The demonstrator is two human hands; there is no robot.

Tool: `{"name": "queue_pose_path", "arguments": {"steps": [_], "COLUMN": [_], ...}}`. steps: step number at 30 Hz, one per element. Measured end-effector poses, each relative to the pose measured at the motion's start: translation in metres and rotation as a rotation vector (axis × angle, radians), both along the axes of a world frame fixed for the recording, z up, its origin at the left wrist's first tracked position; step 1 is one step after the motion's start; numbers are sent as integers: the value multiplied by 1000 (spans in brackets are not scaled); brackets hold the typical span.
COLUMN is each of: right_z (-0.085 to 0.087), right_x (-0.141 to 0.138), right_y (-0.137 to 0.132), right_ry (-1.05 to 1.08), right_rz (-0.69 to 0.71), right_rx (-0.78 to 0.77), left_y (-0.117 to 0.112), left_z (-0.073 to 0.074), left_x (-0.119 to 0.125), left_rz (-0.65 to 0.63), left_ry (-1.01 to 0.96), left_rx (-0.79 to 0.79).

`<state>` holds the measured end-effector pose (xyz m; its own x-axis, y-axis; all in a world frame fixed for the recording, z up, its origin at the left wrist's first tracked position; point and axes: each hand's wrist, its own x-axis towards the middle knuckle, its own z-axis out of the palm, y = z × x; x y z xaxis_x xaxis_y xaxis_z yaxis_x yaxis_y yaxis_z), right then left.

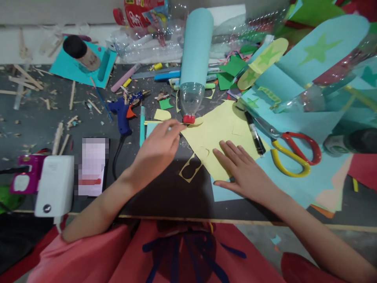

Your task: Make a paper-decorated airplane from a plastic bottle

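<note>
My left hand reaches forward over the dark table, fingers curled together near the edge of a yellow paper sheet and just below the red cap of a plastic bottle wrapped in light blue paper. Whether the fingertips pinch the paper is unclear. My right hand lies flat with fingers spread on the yellow sheet and the blue paper under it. A cut-out yellow scrap lies between the hands.
Scissors with red and yellow handles and a black marker lie right of the yellow sheet. A blue glue gun sits left of it. Blue paper pieces with green stars, clear bottles, wooden sticks and a white adapter crowd the table.
</note>
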<state>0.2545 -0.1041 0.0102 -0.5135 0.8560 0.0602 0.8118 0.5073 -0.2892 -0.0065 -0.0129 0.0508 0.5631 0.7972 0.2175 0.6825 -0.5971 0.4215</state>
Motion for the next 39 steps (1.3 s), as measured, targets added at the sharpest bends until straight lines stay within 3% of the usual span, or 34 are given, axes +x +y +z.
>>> {"name": "queue_pose_path", "arguments": {"steps": [5,9,15,19,23,26,29,31,35,39], "right_z": [-9,-5,7,21,29,28,24,21,14,10], "right_x": [7,23,35,22,-3,-19,-23,-18,-9,-12], "right_y": [1,9,18,12,-2,-12,-13,-7,10,27], "right_ry": [52,228,365,295,176,121,192,257,274,302], "right_rz": [-44,-106,-243,-197,-57,45,170,194,4,-123], "right_rx": [-27,-28,-39,-14,12,-27,-177,-247,-116,-10], "left_y": [-46,-61,-65,-59,-48,-37,-29,-26,-29,-32], "left_z": [-12,-23,-20,-18,-17,-19,-25,-30,-31,-19], "left_x": [1,-11,-28,-27,-14,-5,-6,-10,-13,-5], "left_rz": [-342,-337,-279,-178,-85,6,147,159,22,-118], "left_ry": [228,348,336,16,-535,-735,-681,-636,-482,-283], "left_rx": [83,37,-8,-231,-730,-1013,-913,-839,-866,-774]}}
